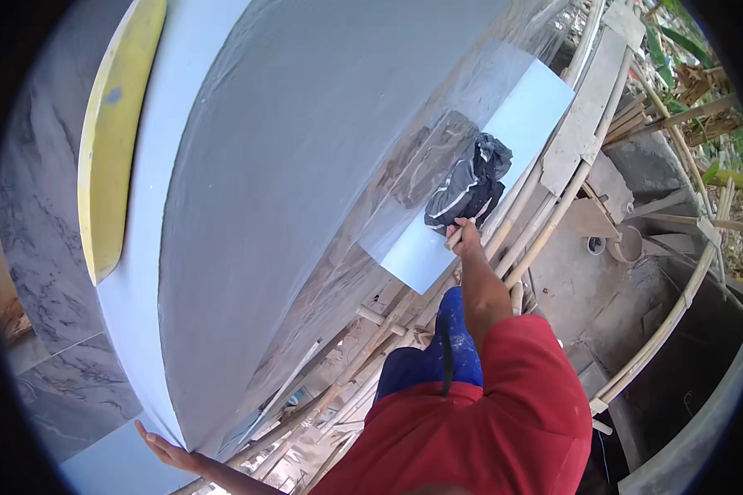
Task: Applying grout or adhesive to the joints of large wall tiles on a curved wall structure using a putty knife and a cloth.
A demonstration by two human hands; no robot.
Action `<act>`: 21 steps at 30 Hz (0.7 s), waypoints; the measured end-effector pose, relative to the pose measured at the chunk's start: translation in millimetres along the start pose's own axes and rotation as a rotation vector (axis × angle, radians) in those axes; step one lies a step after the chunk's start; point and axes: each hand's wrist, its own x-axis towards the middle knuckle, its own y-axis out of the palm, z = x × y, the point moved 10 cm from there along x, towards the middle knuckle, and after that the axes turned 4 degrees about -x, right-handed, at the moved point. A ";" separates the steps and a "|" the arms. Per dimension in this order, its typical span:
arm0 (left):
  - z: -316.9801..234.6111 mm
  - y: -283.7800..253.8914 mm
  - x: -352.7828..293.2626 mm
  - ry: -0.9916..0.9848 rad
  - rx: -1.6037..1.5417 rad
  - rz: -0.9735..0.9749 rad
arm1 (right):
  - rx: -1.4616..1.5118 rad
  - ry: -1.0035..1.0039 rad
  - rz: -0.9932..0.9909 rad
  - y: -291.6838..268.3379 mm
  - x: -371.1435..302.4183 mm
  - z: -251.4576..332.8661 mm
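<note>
My right hand (466, 236) is closed around a short pale handle (453, 240), and whatever the handle belongs to is hidden. Directly beyond it a crumpled black plastic bag (462, 194) with light stripes lies on a pale blue-white board (425, 256). At the lower left, my left hand (167, 450) rests with fingers stretched out against the lower end of a white border (128, 322). That border runs along a large, smooth grey surface (281, 190), which fills the middle of the view.
Bamboo poles (545, 239) form a scaffold under and beside me. A long yellow curved piece (111, 157) stands along the white border. Grey marbled panels (54, 239) lie at the far left. Lower down on the right are a concrete floor (565, 280) and a bucket (626, 245).
</note>
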 end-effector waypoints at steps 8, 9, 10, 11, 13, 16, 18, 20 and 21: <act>-7.3 -1.2 -6.6 -0.029 -0.057 -0.016 | -0.111 -0.058 0.072 -12.9 -9.5 19.2; -4.7 -0.3 -10.3 -0.053 -0.083 -0.018 | -0.150 -0.085 0.034 -12.4 -15.8 26.4; -7.3 -0.4 -11.7 -0.038 -0.081 -0.013 | -0.164 -0.092 0.068 -8.8 -28.5 31.9; -10.4 0.2 -10.7 -0.034 -0.073 -0.023 | -0.169 -0.150 0.171 6.3 -46.7 35.6; -24.6 2.3 -10.6 0.004 -0.123 -0.039 | -0.224 -0.275 0.146 15.0 -95.5 51.0; -51.3 -18.9 -30.7 0.139 -0.136 -0.249 | -0.308 -0.391 0.322 51.2 -201.6 71.4; -72.7 -39.5 -60.6 0.359 -0.126 -0.444 | -0.477 -0.471 0.401 72.0 -280.3 81.2; -90.0 -41.1 -110.1 0.661 -0.310 -0.455 | -0.626 -0.588 0.492 92.9 -361.7 79.1; -86.7 -22.7 -137.5 0.586 -0.517 -0.286 | -0.687 -0.635 0.564 103.0 -403.2 70.4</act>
